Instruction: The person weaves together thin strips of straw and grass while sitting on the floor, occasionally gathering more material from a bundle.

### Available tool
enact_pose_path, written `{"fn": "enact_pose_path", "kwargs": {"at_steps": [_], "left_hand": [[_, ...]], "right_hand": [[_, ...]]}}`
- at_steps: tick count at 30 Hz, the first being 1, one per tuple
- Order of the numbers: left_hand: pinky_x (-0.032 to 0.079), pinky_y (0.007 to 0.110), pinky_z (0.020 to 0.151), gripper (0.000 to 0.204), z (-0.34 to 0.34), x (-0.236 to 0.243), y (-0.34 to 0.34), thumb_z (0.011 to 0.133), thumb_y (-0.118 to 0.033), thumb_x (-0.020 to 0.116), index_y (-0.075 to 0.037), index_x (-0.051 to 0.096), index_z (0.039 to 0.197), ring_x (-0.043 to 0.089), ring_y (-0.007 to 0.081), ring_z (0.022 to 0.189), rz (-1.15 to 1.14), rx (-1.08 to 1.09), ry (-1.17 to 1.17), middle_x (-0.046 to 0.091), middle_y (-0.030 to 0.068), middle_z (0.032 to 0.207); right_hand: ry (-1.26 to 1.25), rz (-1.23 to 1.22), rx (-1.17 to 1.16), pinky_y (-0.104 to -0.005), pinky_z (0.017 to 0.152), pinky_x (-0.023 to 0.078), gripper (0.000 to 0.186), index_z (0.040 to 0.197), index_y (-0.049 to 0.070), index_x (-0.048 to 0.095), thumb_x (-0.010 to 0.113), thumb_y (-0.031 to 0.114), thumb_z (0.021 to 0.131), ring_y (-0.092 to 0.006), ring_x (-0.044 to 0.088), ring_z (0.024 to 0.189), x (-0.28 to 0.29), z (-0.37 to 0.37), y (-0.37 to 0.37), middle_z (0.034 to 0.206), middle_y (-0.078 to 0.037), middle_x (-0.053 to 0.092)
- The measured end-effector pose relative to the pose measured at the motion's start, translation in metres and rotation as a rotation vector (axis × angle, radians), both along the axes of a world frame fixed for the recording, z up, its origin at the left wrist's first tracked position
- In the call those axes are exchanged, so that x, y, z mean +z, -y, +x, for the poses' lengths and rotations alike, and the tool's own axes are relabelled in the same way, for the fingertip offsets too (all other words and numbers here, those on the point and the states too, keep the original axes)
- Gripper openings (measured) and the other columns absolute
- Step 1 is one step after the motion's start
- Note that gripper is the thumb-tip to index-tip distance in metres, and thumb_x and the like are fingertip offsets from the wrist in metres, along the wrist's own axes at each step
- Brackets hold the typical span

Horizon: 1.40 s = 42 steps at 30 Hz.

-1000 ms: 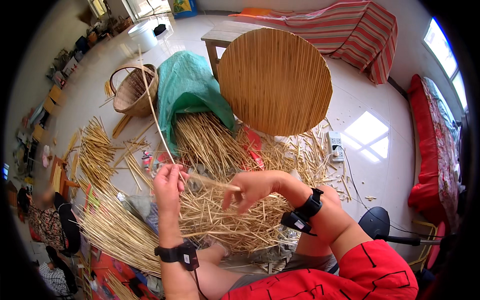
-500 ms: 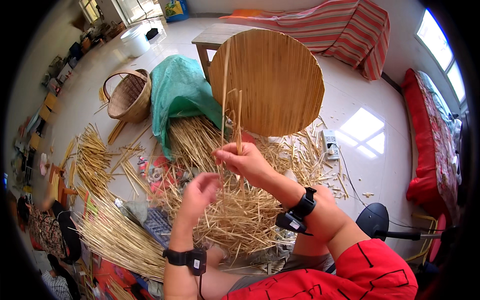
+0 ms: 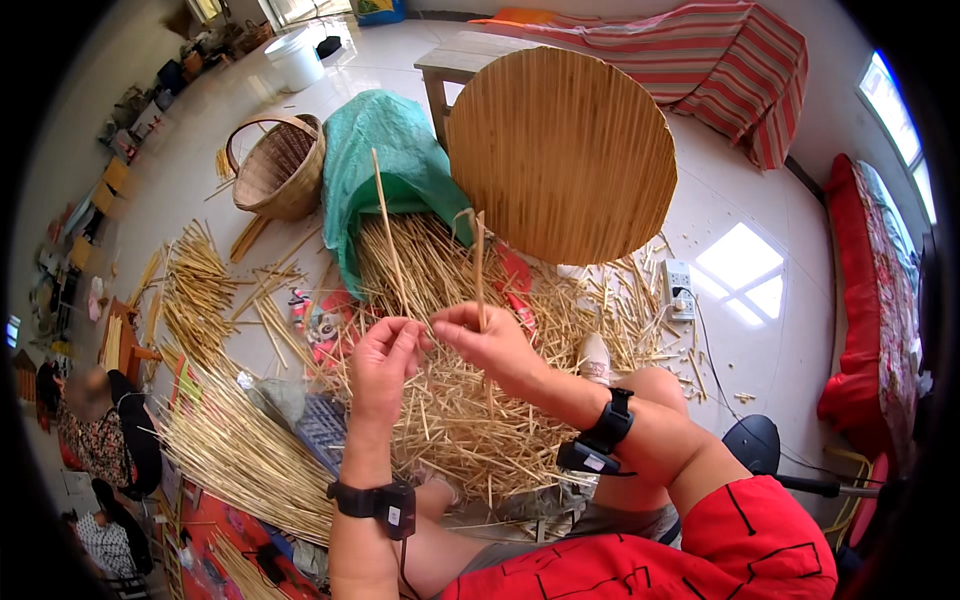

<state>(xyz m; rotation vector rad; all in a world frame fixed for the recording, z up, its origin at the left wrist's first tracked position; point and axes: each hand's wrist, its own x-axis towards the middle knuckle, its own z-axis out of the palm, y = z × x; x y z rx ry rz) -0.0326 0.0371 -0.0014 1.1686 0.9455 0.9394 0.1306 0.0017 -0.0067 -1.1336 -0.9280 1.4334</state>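
Observation:
My left hand [image 3: 385,360] is closed, pinching the lower end of a long, thin straw stalk [image 3: 386,225] that rises and leans to the left. Close beside it, my right hand [image 3: 492,345] is closed around a shorter, upright piece of straw [image 3: 479,262]; a thin bent strip shows near its top. The fingertips of both hands nearly meet; whether they touch, I cannot tell. Below them spreads a heap of cut straw [image 3: 480,430]. Just beyond, a green woven sack [image 3: 385,130] lies with its mouth toward me, a bundle of straw stalks [image 3: 425,265] coming out of it.
A large round straw panel [image 3: 560,155] leans against a wooden bench [image 3: 440,72]. Left of the sack stands a wicker basket [image 3: 285,175]. Long straw [image 3: 250,460] lies to my left. A power strip [image 3: 678,290] with a cord is at right. Another person [image 3: 100,430] sits far left.
My left hand has come up to my right hand and now pinches the long stalk, which was upright at my right hand and now leans left. The whole view has shifted slightly.

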Motion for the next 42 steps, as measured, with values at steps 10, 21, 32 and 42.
{"fn": "enact_pose_path", "kwargs": {"at_steps": [10,21,32,42], "left_hand": [[0.031,0.015,0.047,0.015,0.020,0.003,0.015,0.096,-0.017,0.050,-0.005,0.060,0.095,0.044,0.0010,0.052,-0.098,-0.168,-0.061,0.060,-0.0014,0.070],[0.031,0.015,0.047,0.017,0.019,0.006,0.017,0.097,-0.018,0.047,-0.006,0.059,0.095,0.043,0.0013,0.052,-0.072,-0.243,-0.081,0.059,-0.0014,0.070],[0.031,0.015,0.048,0.019,0.020,0.006,0.018,0.098,-0.019,0.043,-0.007,0.058,0.094,0.044,0.0030,0.053,-0.080,-0.326,-0.042,0.059,-0.0001,0.071],[0.034,0.017,0.046,0.008,0.025,0.001,0.019,0.095,-0.013,0.052,-0.005,0.052,0.093,0.044,0.0032,0.051,-0.076,-0.225,-0.001,0.063,0.0046,0.072]], "right_hand": [[-0.006,0.096,-0.003,-0.0201,0.056,0.041,0.014,0.086,-0.001,0.064,0.061,0.013,0.087,-0.0033,0.051,0.065,0.009,0.016,-0.011,0.072,0.002,0.059],[-0.041,0.115,0.027,-0.0199,0.053,0.042,0.010,0.083,-0.001,0.062,0.059,0.008,0.084,-0.0045,0.053,0.061,0.010,0.018,-0.011,0.070,0.000,0.059],[0.021,0.129,-0.061,-0.0198,0.052,0.040,0.011,0.084,0.001,0.061,0.061,0.012,0.085,-0.0035,0.050,0.059,0.012,0.021,-0.014,0.069,0.003,0.057],[0.095,0.138,-0.055,-0.0197,0.055,0.041,0.011,0.085,0.001,0.062,0.061,0.012,0.085,-0.0019,0.049,0.065,0.015,0.023,-0.014,0.072,0.004,0.057]]}}
